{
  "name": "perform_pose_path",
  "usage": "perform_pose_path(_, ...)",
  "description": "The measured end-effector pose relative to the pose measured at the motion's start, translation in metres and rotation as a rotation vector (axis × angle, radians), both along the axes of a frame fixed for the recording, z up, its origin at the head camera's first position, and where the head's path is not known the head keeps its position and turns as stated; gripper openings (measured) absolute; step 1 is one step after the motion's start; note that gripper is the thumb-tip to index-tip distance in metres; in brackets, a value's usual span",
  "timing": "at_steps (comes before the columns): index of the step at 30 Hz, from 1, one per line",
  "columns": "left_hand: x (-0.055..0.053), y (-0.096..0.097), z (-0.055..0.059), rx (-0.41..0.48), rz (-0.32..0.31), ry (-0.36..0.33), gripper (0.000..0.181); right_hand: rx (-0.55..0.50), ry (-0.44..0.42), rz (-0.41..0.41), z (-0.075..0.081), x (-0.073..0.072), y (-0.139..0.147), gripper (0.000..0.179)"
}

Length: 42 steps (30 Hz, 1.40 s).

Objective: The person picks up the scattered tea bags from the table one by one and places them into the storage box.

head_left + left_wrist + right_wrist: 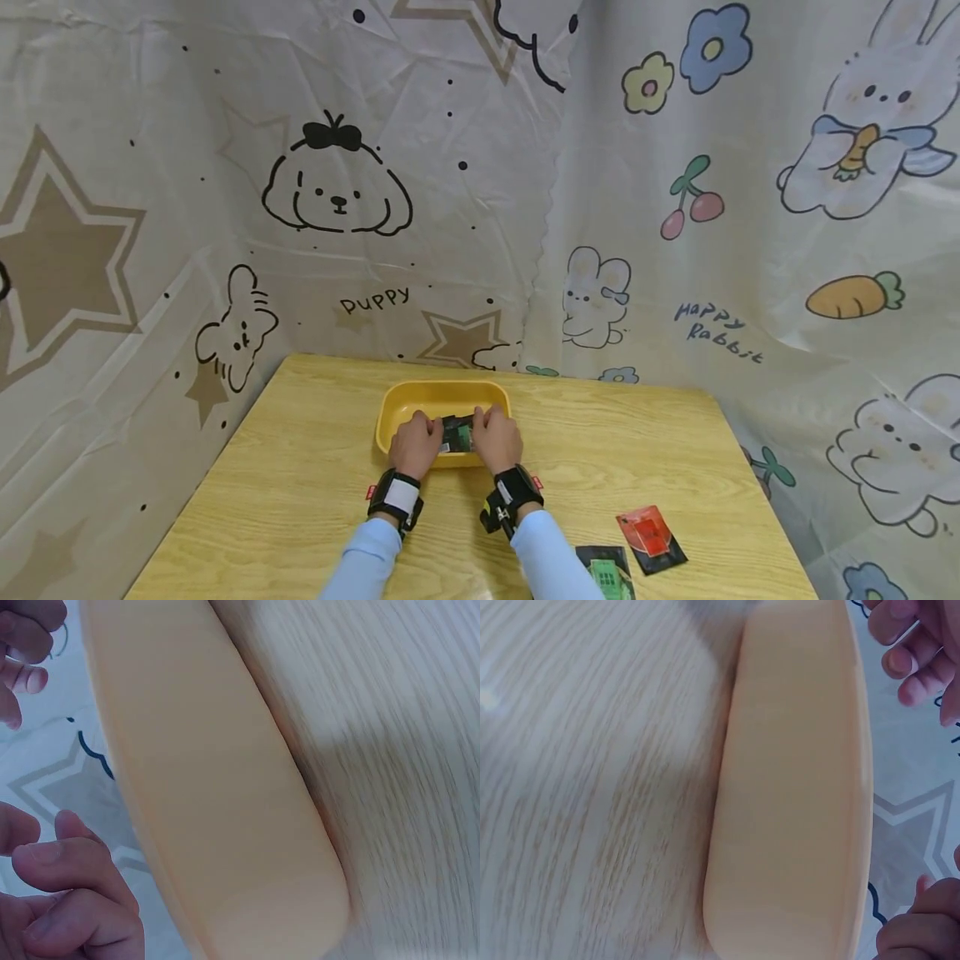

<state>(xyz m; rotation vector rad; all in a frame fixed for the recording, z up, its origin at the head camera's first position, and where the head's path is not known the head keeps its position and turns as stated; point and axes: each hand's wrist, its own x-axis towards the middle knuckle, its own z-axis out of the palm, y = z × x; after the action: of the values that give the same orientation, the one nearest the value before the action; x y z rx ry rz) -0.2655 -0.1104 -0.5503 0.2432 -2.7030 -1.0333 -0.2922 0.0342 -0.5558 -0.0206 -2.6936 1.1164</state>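
Between my two hands is a small flat black-and-green packet [458, 436], above the yellow plastic tray [442, 387]. My left hand [415, 446] pinches its left edge with thumb and fingers, while the right hand [498, 440] pinches the right edge. Both hands are over the tray's near rim. From the left wrist, the tray's outer wall [210, 780] fills the middle, with curled fingers [79, 885] along the left side. The right wrist view has the same wall [795, 780] and fingers at its right side; the packet is out of sight in both wrist views.
Two more packets lie on the wooden table [300, 500] at the near right: a red-and-black one [651, 539] and a green-and-black one [609, 573] partly cut off by the frame. A patterned curtain [450, 208] stands behind the table and along its sides.
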Motion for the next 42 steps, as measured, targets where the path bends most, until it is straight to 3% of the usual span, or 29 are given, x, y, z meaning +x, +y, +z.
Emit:
perform_pose_path(7,0.009,0.008,-0.001,0.025,-0.005,-0.002,0.026,-0.031,0.022,-0.033,0.003,0.009,0.007,0.032)
perform_pose_path(23,0.039,0.029,-0.021,0.073,-0.046,0.021,0.022,-0.006,-0.004,-0.06,-0.005,0.038,0.039,0.033)
perform_pose_path(30,0.05,0.041,-0.024,0.089,-0.087,0.002,0.021,-0.033,-0.03,-0.068,-0.005,0.057,0.052,0.035)
perform_pose_path(42,0.066,0.051,-0.024,0.127,-0.133,-0.033,0.022,-0.025,0.002,-0.077,-0.009,0.08,0.069,0.037)
